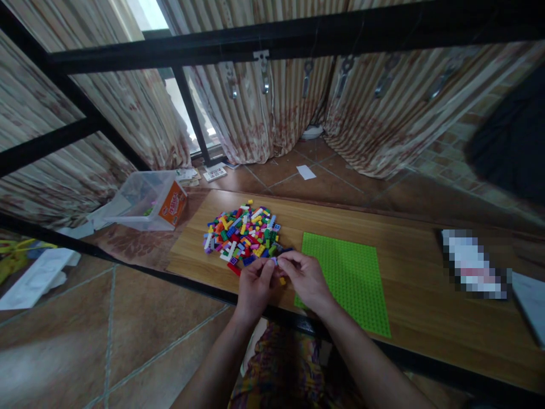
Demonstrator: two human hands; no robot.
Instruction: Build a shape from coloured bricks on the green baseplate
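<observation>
My left hand (255, 284) and my right hand (305, 277) meet at the fingertips over the near edge of the wooden board. Between them they pinch a small light purple toy brick (275, 261), mostly covered by the fingers. Just beyond my hands lies a heap of mixed coloured toy bricks (242, 233). A green studded baseplate (344, 278) lies flat to the right, its left edge partly behind my right hand. One small orange-yellow brick (282, 281) shows between my hands.
A clear plastic box (145, 196) with an orange label stands beyond the left end of the wooden board (417, 272). A blurred-out object (473, 264) lies at the right, near a pale flat item (530, 301). Black frame bars (272, 42) with metal hooks cross above.
</observation>
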